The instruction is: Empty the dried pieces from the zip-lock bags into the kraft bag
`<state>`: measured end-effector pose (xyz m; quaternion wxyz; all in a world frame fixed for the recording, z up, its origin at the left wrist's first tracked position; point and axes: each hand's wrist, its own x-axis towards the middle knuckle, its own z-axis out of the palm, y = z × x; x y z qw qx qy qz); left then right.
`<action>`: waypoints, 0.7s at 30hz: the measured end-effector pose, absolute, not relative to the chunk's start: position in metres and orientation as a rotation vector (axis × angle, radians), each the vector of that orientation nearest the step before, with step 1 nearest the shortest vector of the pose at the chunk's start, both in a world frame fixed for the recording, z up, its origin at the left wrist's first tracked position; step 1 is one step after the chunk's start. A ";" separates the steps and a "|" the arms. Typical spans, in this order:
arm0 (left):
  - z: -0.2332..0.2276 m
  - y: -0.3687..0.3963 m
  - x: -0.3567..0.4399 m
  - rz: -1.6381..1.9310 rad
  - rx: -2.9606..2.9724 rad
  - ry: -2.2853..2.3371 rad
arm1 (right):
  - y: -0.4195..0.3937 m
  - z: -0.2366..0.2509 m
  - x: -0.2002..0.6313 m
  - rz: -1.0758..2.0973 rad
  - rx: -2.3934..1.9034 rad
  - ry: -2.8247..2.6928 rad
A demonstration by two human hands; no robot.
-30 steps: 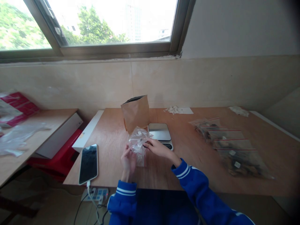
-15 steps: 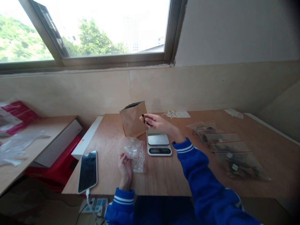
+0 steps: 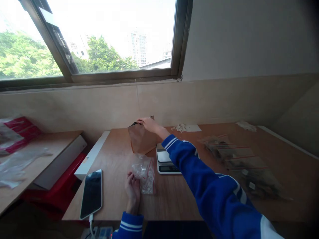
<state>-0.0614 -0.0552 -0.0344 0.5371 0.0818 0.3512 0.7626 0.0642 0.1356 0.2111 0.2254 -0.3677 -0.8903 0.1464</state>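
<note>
At the mouth of an upright brown paper bag [image 3: 142,139] is my right hand [image 3: 147,124], knuckles up. Its fingertips dip behind the rim, so what they hold, if anything, is hidden. My left hand [image 3: 132,186] rests on the table with curled fingers, against the left edge of clear zip bags [image 3: 147,176]. Whether it pinches their plastic I cannot make out. Just right of the paper bag lies a white digital scale [image 3: 163,156], partly covered by my right sleeve. Its visible plate is bare.
Several filled zip bags [image 3: 259,179] lie in a row at the right. White scraps [image 3: 179,128] sit beside a white card [image 3: 193,128] by the wall. A phone [image 3: 92,194] with a plugged-in cable lies at the left edge; a second table [image 3: 62,139] stands farther left.
My right hand has moved left from above the scale to the paper bag's mouth. The small dark brown piece it held is out of sight. My left hand stays by the zip bags.
</note>
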 end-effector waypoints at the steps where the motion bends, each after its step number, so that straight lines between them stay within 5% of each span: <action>1: -0.034 -0.055 -0.061 1.818 0.193 0.832 | 0.135 0.213 0.065 0.391 -1.013 -2.491; 12: -0.029 -0.057 -0.059 1.842 0.163 0.785 | 0.104 0.268 0.067 0.396 -1.515 -3.028; 21: -0.027 -0.058 -0.059 1.839 0.169 0.795 | 0.100 0.253 0.065 0.652 -1.862 -2.963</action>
